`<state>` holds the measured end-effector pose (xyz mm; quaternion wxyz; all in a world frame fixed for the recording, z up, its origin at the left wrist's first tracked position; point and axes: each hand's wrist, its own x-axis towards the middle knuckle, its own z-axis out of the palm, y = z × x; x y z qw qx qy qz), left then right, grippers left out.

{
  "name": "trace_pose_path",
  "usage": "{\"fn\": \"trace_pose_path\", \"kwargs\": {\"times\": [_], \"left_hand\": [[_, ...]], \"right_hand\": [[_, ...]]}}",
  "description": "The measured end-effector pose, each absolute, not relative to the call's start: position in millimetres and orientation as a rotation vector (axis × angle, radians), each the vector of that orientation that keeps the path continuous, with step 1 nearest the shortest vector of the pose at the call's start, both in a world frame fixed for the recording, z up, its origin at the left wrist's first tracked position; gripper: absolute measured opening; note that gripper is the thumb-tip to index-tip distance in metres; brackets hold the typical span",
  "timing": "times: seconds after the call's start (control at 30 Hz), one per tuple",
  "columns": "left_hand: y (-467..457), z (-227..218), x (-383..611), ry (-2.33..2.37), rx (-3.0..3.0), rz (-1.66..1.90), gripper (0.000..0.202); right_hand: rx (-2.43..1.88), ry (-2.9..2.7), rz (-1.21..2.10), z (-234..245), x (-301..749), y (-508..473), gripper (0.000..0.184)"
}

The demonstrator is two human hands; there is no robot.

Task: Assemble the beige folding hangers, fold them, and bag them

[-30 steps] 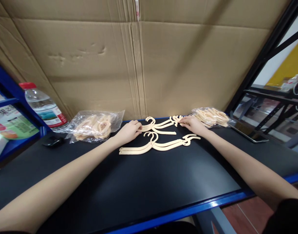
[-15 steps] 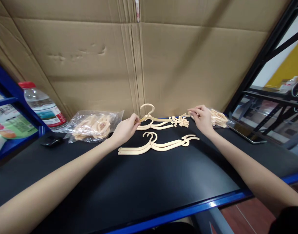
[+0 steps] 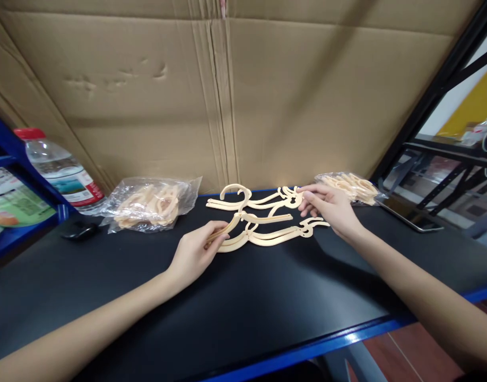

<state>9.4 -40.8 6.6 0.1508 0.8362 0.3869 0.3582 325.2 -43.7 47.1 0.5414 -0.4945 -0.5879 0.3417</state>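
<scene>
My left hand [image 3: 198, 246] is closed round the left arm of a beige plastic hanger [image 3: 263, 218], raised slightly above the table with its hook up. My right hand [image 3: 327, 207] pinches at a small curved piece [image 3: 293, 199] among the loose beige parts behind the hanger; its fingertips partly cover these parts. A flat hanger [image 3: 273, 239] lies under the held one, a small hooked piece [image 3: 307, 228] at its right end. Behind lies another beige hanger [image 3: 263, 203], partly hidden by the held hanger's hook.
A clear bag of beige parts [image 3: 148, 207] lies left, another bag [image 3: 350, 187] right. A red-capped water bottle [image 3: 64, 170] and a black mouse [image 3: 79, 230] are at far left. A phone-like slab [image 3: 410, 215] lies right. Cardboard [image 3: 307, 95] walls the back of the black table [image 3: 243, 307].
My left hand has brought the hanger nearer and lower, over the front flat hanger, tilting it. My right hand has shifted slightly left and down over the small loose pieces.
</scene>
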Motion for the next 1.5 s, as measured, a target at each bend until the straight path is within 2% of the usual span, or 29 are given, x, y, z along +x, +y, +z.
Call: {"fn": "trace_pose_path", "kwargs": {"times": [0.37, 0.6, 0.67, 0.77, 1.33, 1.5], "left_hand": [[-42.6, 4.2, 10.8, 1.069, 2.407, 1.028, 0.019], [-42.8, 6.3, 11.6, 1.087, 2.371, 1.033, 0.023], [-42.8, 6.7, 12.0, 1.092, 2.361, 1.035, 0.024], [-42.9, 7.2, 12.3, 1.094, 2.373, 1.04, 0.022], [-41.5, 5.9, 10.0, 1.048, 2.408, 1.048, 0.016], [-41.5, 5.1, 10.0, 1.013, 2.396, 1.061, 0.018]], "right_hand": [[-1.198, -1.258, 1.012, 37.9, 319.4, -43.3, 0.033], [-1.114, -1.07, 1.291, 27.7, 322.2, -38.9, 0.035], [-1.085, -1.047, 1.349, 25.5, 323.7, -37.5, 0.031], [-1.076, -1.075, 1.376, 24.1, 324.8, -37.1, 0.021], [-1.071, -1.281, 1.454, 36.5, 332.6, -37.6, 0.025], [-1.045, -1.285, 1.576, 36.0, 334.6, -39.0, 0.025]]}}
